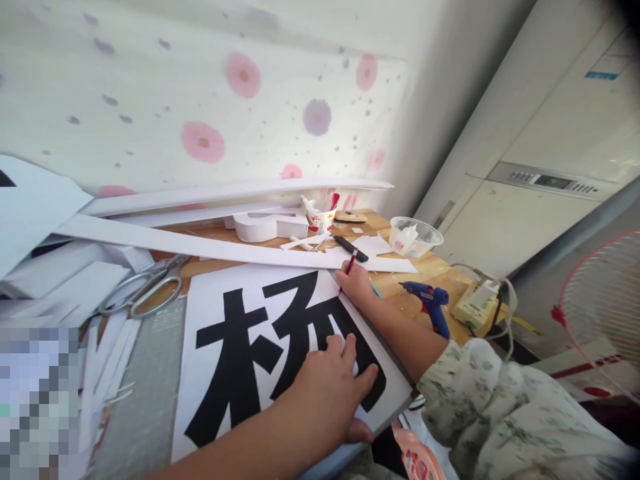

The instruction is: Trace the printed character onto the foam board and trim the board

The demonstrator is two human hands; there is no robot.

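Left hand (331,387) rests, fingers spread, on the paper (203,303) upon the table (430,270); right hand (358,283) pinches a red pen (353,257) between its fingers, tip beside the black lettering (240,360).

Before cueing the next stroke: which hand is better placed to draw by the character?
Likely the right hand: it holds the red pen, tip by the black character; the left hand lies across that character.

Black character (265,353), white sheet (207,293)
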